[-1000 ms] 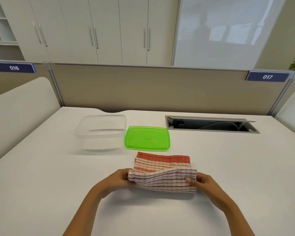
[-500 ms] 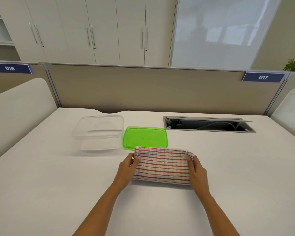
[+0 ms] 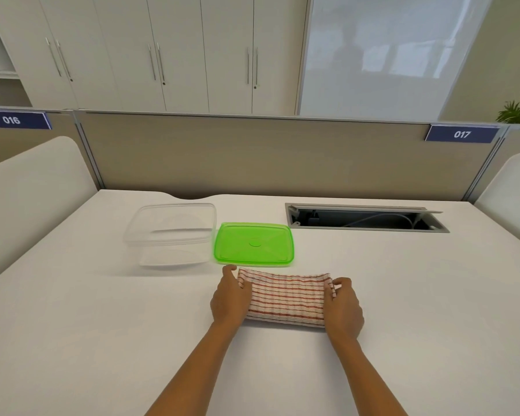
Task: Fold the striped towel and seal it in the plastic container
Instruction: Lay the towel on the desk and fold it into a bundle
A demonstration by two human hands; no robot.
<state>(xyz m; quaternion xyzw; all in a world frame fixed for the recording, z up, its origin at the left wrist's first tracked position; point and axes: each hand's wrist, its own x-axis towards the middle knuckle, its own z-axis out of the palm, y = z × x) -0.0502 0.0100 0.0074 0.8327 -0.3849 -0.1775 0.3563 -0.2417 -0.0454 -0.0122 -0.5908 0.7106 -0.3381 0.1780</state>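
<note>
The red-and-white striped towel (image 3: pixel 285 297) lies folded into a flat rectangle on the white desk (image 3: pixel 102 340), just in front of the green lid. My left hand (image 3: pixel 230 297) grips its left end and my right hand (image 3: pixel 342 307) grips its right end, fingers curled over the edges. The clear plastic container (image 3: pixel 171 232) stands open and empty to the left of the green lid (image 3: pixel 254 243), which lies flat on the desk.
An open cable slot (image 3: pixel 364 220) is set into the desk at the back right. A beige partition (image 3: pixel 267 154) runs along the far edge, with white side panels at both ends of the desk.
The near half of the towel was lifted and laid over the far half, hiding the red border. Both hands moved forward with it and now hold its ends flat.
</note>
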